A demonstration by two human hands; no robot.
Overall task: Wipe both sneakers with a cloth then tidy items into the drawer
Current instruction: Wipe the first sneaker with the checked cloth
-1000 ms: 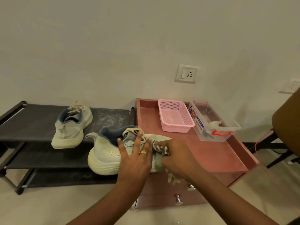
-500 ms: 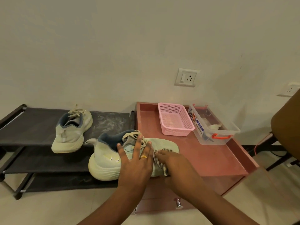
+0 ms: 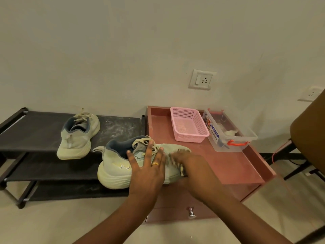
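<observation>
The near sneaker (image 3: 114,170) lies across the front left corner of the pink bench (image 3: 228,166), its toe pointing to 3 o'clock over the bench top and its heel jutting out past the edge towards 9 o'clock, in front of the black shoe rack (image 3: 35,131). The left hand (image 3: 147,167) lies flat on the sneaker's laces and side, fingers straight and spread, a ring on one of them; its grip is apart and it closes on nothing. The right hand (image 3: 191,166) sits on the toe just beside the left. Its fingers are smeared by motion, yet they bend down over the cloth (image 3: 182,170) — only a dark striped scrap shows under the palm — so this grip is clamped on the cloth against the toe. The second sneaker (image 3: 78,138) stands on the rack's top shelf at 10 o'clock from the first, well apart from both hands. At 1 o'clock a pink basket (image 3: 189,128) stands near the bench's back rim, and just beside it at 2 o'clock is a clear box (image 3: 232,138) with an orange handle. Below the hands, at 5 o'clock, the drawer (image 3: 175,213) is closed, its metal knob (image 3: 191,212) facing out.
</observation>
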